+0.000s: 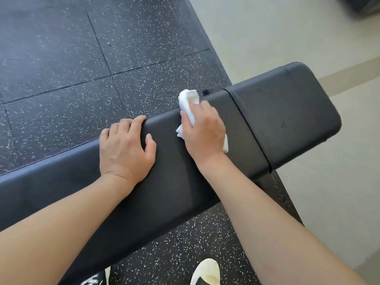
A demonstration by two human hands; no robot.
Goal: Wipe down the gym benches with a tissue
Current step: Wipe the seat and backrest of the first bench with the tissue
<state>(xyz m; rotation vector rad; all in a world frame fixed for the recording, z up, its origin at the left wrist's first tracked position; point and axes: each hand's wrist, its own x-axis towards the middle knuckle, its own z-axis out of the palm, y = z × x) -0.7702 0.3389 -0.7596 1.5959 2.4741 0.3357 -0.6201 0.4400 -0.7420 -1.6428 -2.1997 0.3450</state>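
Observation:
A long black padded gym bench runs across the view from lower left to upper right, with a seam between its two pads. My right hand grips a folded white tissue and presses it on the bench's far edge, just left of the seam. The tissue sticks out beyond my fingers and at the palm's sides. My left hand rests on the pad to the left, its fingers curled over the far edge and the thumb lying on top.
Black speckled rubber floor tiles lie beyond and under the bench. A pale smooth floor begins to the right. A white shoe shows at the bottom edge, below the bench.

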